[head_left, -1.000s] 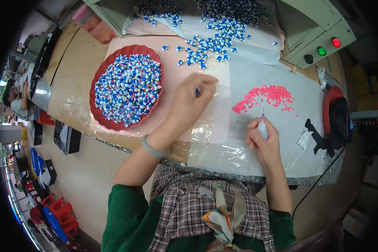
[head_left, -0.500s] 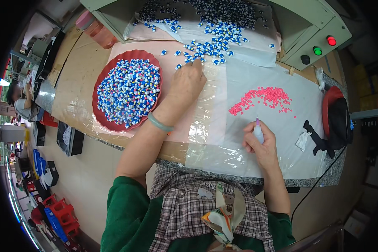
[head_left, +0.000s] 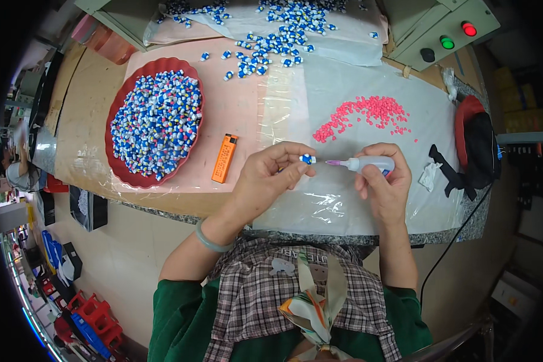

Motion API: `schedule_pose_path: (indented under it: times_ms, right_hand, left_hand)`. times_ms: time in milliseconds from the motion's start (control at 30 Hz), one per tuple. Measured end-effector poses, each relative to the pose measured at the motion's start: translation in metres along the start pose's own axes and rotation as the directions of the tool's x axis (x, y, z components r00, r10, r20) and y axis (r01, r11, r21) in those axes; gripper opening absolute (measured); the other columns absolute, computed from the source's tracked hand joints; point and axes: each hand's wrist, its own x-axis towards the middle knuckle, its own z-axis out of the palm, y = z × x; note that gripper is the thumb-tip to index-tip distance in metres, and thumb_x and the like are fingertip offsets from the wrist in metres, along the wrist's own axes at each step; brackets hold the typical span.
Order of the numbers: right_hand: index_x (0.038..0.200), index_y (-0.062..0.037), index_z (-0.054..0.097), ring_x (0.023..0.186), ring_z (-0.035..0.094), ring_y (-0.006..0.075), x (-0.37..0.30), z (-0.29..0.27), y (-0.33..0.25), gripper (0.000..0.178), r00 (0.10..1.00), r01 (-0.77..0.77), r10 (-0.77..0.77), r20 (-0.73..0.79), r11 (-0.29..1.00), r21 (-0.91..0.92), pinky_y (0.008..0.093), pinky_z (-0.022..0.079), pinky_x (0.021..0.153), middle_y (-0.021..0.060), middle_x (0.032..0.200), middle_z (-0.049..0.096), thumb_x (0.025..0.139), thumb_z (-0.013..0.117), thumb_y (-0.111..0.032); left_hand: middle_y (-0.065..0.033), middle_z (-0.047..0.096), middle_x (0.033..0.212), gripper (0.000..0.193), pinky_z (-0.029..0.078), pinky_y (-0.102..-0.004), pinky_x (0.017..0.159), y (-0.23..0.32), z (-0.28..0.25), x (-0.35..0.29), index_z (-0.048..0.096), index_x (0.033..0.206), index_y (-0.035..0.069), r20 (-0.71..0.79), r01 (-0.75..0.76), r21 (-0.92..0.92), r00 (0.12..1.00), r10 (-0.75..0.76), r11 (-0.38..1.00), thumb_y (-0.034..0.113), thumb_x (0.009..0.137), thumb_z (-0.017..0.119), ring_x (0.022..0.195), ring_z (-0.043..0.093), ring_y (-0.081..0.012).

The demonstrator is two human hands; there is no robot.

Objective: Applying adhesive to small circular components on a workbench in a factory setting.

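Between thumb and fingers my left hand [head_left: 271, 175] pinches a small blue-and-white bead-like piece [head_left: 308, 159]. My right hand [head_left: 385, 181] is wrapped round a small translucent squeeze bottle [head_left: 371, 163] with a purple needle tip, lying nearly level. Its tip points left at the piece, a short gap apart. Beyond the hands lies a scatter of tiny pink pieces [head_left: 377, 110] on white sheeting. Left of my left hand are an orange lighter [head_left: 224, 158] and a red scalloped tray [head_left: 200, 108] heaped with small blue, white and pink pieces [head_left: 157, 123].
Several loose blue-and-white pieces [head_left: 277, 42] spread from under a pale green metal box [head_left: 446, 36] with red and green lights. A pink-lidded jar [head_left: 105, 42] stands far left. A black pouch [head_left: 482, 145], black strap [head_left: 449, 175] and crumpled tissue [head_left: 429, 176] lie at right.
My left hand has come back from the loose pieces, now holding one, uncovering the lighter. My right hand has tipped the bottle from upright-pointing to sideways, toward the piece. The view has shifted.
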Motion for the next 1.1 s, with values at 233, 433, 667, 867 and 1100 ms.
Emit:
schedule_pose_path:
  times_ms: [233,433,667,867,1100]
  right_hand:
    - [0.117,0.0014,0.051,0.059,0.057,0.0117,-0.008,0.006,-0.009,0.031,0.979,0.169,-0.193,-0.057,0.941,-0.293,0.0207,0.042,0.047,0.0156,0.092,0.065,0.093,0.061,-0.016]
    - [0.123,0.0038,0.050,0.059,0.057,0.0112,-0.015,0.007,-0.012,0.037,0.925,0.359,-0.373,0.077,0.785,-0.505,0.0210,0.044,0.049,0.0157,0.090,0.066,0.096,0.056,-0.021]
    - [0.121,0.0052,0.052,0.063,0.062,0.0143,-0.017,0.007,-0.013,0.036,0.847,0.490,-0.492,0.201,0.575,-0.656,0.0232,0.049,0.053,0.0168,0.088,0.067,0.095,0.057,-0.019]
    - [0.120,0.0063,0.053,0.066,0.064,0.0170,-0.018,0.007,-0.015,0.036,0.831,0.516,-0.501,0.239,0.538,-0.667,0.0252,0.052,0.055,0.0190,0.091,0.066,0.094,0.059,-0.018]
    - [0.118,0.0072,0.053,0.067,0.065,0.0195,-0.018,0.011,-0.018,0.036,0.828,0.531,-0.489,0.273,0.529,-0.662,0.0264,0.052,0.055,0.0186,0.088,0.065,0.092,0.063,-0.016]
  left_hand:
    - [-0.0050,0.068,0.090,0.023,0.046,-0.0193,0.072,-0.014,0.011,-0.006,0.060,0.113,0.001,-0.012,-0.051,0.011,0.999,0.052,0.999,0.000,0.090,0.061,0.085,0.063,-0.0072]
    - [-0.0080,0.067,0.096,0.023,0.048,-0.0220,0.076,-0.014,0.012,-0.008,0.058,0.112,-0.003,0.017,-0.043,0.102,0.999,0.042,0.994,-0.001,0.089,0.061,0.089,0.062,-0.0091]
    - [-0.0088,0.067,0.098,0.024,0.048,-0.0216,0.077,-0.016,0.011,-0.009,0.057,0.113,-0.003,0.027,-0.032,0.126,0.999,0.029,0.992,-0.002,0.089,0.060,0.092,0.064,-0.0100]
    - [-0.0086,0.067,0.098,0.024,0.048,-0.0214,0.078,-0.017,0.012,-0.009,0.057,0.113,-0.003,0.025,-0.036,0.120,0.999,0.033,0.992,-0.003,0.089,0.060,0.092,0.063,-0.0099]
    - [-0.0091,0.066,0.101,0.024,0.049,-0.0220,0.078,-0.020,0.010,-0.009,0.057,0.113,-0.004,0.043,-0.043,0.122,0.998,0.038,0.992,-0.004,0.089,0.060,0.094,0.064,-0.0108]
